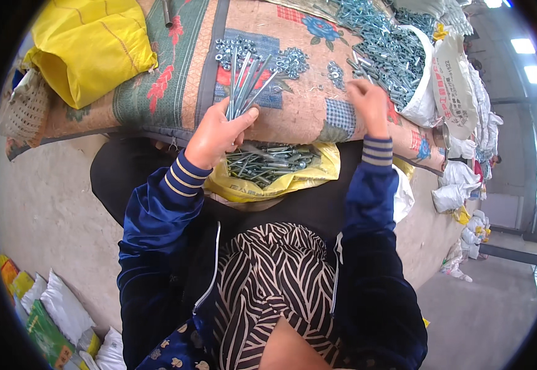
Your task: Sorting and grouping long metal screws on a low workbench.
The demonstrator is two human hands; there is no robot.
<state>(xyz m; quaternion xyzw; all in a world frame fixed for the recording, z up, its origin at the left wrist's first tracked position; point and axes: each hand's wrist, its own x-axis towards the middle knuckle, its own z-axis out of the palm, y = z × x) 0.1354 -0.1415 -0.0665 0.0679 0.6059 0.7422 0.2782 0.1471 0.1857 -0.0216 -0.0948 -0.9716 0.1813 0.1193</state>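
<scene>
My left hand [222, 132] is closed round a fanned bundle of long thin metal rods [244, 86], which point up and away over the padded table cover. Whether they have bolt heads is hidden by my fingers. My right hand [370, 106] is at the near edge of a large pile of silvery bolts [388, 58], its fingers curled together; what they hold, if anything, is hidden. Beyond the rods lie small heaps of nuts [292, 63], with a smaller group of nuts [335, 74] left of my right hand. Below my hands, a yellow bag [268, 191] holds several long bolts [271, 163].
A patterned quilt [182, 80] covers the work surface. At the far left sits a yellow sack [89, 49]. White sacking [425, 80] borders the bolt pile, and more white bags [456, 188] stand on the floor at right. Packed sacks [65, 308] lie at lower left.
</scene>
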